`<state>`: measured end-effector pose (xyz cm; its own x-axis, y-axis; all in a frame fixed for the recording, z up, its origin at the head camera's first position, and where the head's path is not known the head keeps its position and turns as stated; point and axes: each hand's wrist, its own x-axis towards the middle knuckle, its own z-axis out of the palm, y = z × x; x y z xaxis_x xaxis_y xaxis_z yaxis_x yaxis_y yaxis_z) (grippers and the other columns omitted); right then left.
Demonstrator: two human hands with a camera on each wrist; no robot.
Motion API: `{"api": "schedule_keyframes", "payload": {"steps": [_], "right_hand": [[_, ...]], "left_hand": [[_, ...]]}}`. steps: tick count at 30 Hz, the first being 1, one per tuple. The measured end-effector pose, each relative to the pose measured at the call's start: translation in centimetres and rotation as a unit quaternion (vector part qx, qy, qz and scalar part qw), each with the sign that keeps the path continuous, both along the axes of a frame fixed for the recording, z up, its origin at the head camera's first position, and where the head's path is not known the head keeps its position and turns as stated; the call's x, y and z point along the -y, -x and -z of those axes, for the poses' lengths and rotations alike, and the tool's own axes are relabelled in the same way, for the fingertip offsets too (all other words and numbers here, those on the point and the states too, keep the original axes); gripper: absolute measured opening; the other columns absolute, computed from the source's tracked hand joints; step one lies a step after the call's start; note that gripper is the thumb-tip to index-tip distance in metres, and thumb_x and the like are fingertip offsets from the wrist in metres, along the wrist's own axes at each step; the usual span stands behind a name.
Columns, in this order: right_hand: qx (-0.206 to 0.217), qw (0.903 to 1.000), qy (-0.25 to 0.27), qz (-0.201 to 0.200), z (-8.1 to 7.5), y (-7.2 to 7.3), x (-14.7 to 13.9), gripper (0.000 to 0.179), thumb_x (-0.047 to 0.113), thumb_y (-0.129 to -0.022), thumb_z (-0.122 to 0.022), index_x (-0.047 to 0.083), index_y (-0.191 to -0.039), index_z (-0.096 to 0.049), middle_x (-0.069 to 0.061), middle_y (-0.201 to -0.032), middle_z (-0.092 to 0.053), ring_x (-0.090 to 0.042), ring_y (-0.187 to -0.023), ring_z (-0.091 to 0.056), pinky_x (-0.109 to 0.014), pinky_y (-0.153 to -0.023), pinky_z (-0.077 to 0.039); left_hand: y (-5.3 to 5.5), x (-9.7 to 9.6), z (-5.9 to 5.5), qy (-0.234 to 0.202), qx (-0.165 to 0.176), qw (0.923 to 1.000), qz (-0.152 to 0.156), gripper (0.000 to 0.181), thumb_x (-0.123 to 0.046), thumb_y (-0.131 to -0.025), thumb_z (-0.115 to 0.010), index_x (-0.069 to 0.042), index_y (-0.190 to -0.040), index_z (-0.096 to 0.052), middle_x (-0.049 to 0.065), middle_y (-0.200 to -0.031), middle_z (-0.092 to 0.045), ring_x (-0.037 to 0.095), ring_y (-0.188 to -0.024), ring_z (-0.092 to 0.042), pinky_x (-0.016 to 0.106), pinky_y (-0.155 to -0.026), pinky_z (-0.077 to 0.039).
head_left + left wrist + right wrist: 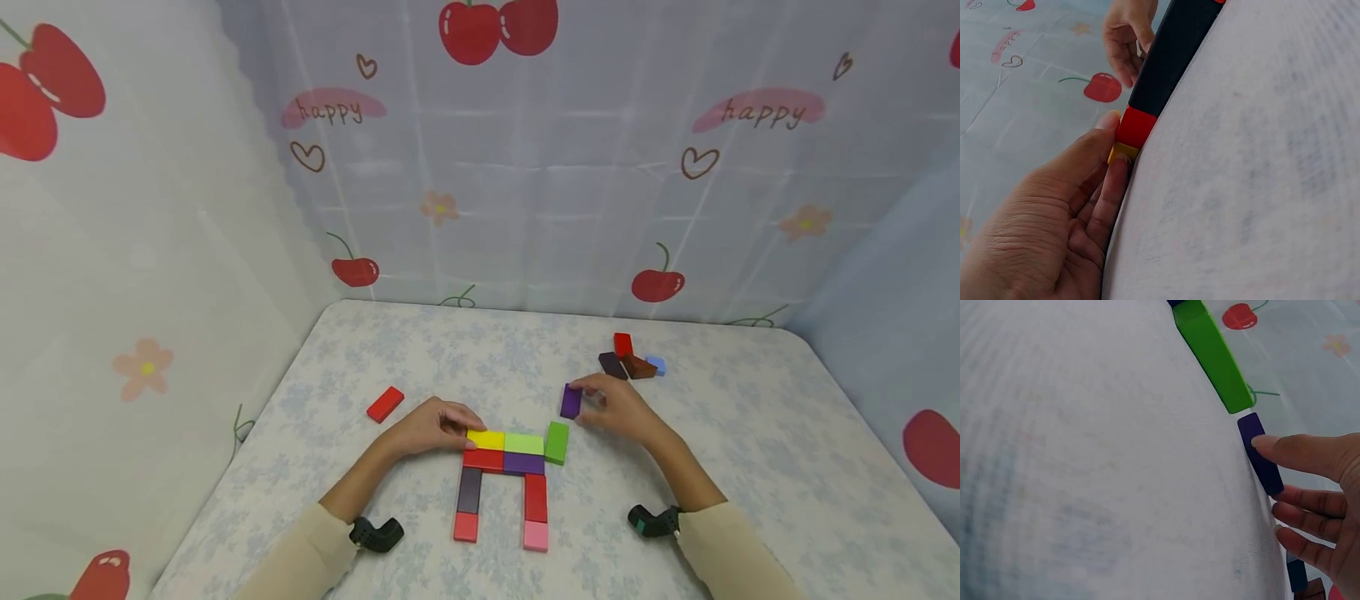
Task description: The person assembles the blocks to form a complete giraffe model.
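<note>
Thumb and fingers of my left hand (435, 427) pinch the outer end of a yellow block (491, 440), which lies in a flat figure of coloured blocks. To its right is a light green block (523, 444); a red block (482, 460) and a purple block (524, 463) form the row below. Two legs run toward me, one dark grey (469, 490) and red, the other red (536, 497) and pink (536, 536). A green block (557, 442) slants up from the right end. Just beyond it, my right hand (618, 410) pinches another purple block (1260, 453) low at the tabletop.
Behind my right hand sit a red block (622, 343), a dark block (612, 365), a brown wedge-shaped block (641, 367) and a small blue block (657, 365). One red block (386, 404) lies alone left of the figure. A printed curtain (517, 183) rises behind the table.
</note>
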<state>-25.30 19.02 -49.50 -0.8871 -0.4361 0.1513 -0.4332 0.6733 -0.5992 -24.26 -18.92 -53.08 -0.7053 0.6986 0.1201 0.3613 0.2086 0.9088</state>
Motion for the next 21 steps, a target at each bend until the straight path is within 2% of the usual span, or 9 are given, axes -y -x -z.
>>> {"api": "schedule_keyframes", "payload": {"steps": [5, 9, 15, 21], "right_hand": [[-0.006, 0.9984, 0.038, 0.042, 0.2, -0.3, -0.1, 0.041, 0.012, -0.089, -0.08, 0.0, -0.127, -0.068, -0.016, -0.117, -0.067, -0.027, -0.097, -0.064, -0.045, -0.084, -0.057], [0.023, 0.9948, 0.049, 0.086, 0.5, -0.4, 0.2, 0.039, 0.012, -0.09, -0.078, -0.001, -0.125, -0.068, -0.014, -0.105, -0.068, -0.024, -0.089, -0.065, -0.039, -0.078, -0.059], [0.071, 0.9905, 0.067, 0.097, 0.8, -0.1, 0.7, 0.036, 0.011, -0.092, -0.076, -0.003, -0.125, -0.068, -0.007, -0.087, -0.068, -0.018, -0.073, -0.064, -0.025, -0.064, -0.055], [0.091, 0.9873, 0.094, 0.089, 0.7, -0.1, 1.1, 0.036, 0.007, -0.092, -0.076, -0.004, -0.125, -0.067, -0.007, -0.083, -0.069, -0.017, -0.067, -0.066, -0.026, -0.062, -0.056]], "left_hand": [[0.1, -0.1, 0.2, 0.006, -0.003, 1.0, 0.003, 0.031, -0.014, -0.087, -0.082, -0.015, -0.118, -0.078, -0.001, -0.112, -0.074, 0.015, -0.087, -0.063, 0.028, -0.073, -0.055], [0.1, -0.3, 0.4, 0.002, -0.005, 1.0, 0.007, 0.03, -0.015, -0.088, -0.082, -0.014, -0.118, -0.078, -0.001, -0.112, -0.073, 0.014, -0.086, -0.064, 0.029, -0.073, -0.056], [0.2, -0.2, 0.4, -0.006, 0.002, 1.0, 0.008, 0.03, -0.015, -0.087, -0.082, -0.015, -0.117, -0.079, -0.002, -0.112, -0.074, 0.015, -0.086, -0.064, 0.029, -0.072, -0.056], [0.2, 0.0, 0.4, -0.007, 0.003, 1.0, 0.004, 0.03, -0.015, -0.087, -0.082, -0.017, -0.117, -0.079, -0.002, -0.112, -0.074, 0.016, -0.085, -0.064, 0.029, -0.072, -0.056]]}}
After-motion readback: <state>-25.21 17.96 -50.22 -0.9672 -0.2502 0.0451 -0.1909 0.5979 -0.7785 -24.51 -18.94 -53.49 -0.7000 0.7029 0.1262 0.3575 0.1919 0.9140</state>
